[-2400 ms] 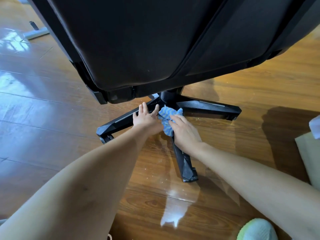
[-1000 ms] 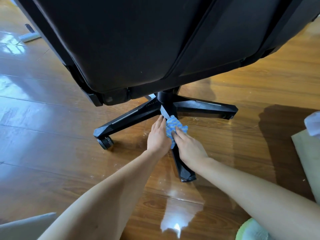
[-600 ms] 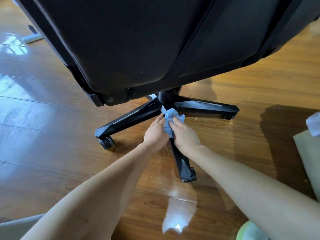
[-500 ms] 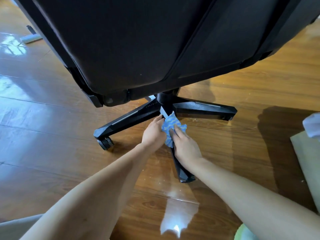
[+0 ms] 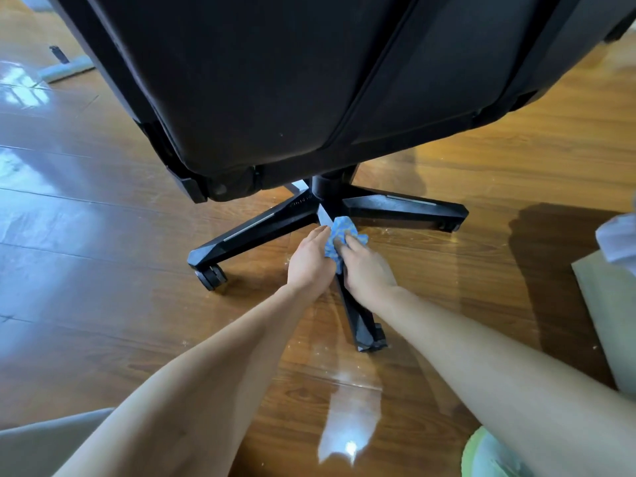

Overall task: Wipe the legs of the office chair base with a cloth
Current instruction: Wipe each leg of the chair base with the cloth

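A black office chair base (image 5: 261, 225) with star legs stands on the wooden floor under the dark seat (image 5: 309, 80). A crumpled blue patterned cloth (image 5: 344, 232) is pressed on the near leg (image 5: 361, 318), close to the hub. My right hand (image 5: 364, 266) grips the cloth from the right. My left hand (image 5: 311, 261) closes against the cloth and the leg from the left. Both hands hide the upper part of that leg. A caster (image 5: 210, 276) shows under the left leg; the right leg (image 5: 406, 206) points away.
Glossy wooden floor (image 5: 103, 304) all around, with crumbs near the base. A pale flat board or box (image 5: 609, 318) lies at the right edge with a white object (image 5: 619, 239) on it. A green shoe (image 5: 488, 456) sits bottom right. A white stand foot (image 5: 65, 68) is far left.
Both hands and the cloth have slid back and forth along the near leg near the hub. Earlier my left hand rested on the left leg; now it is beside the cloth.
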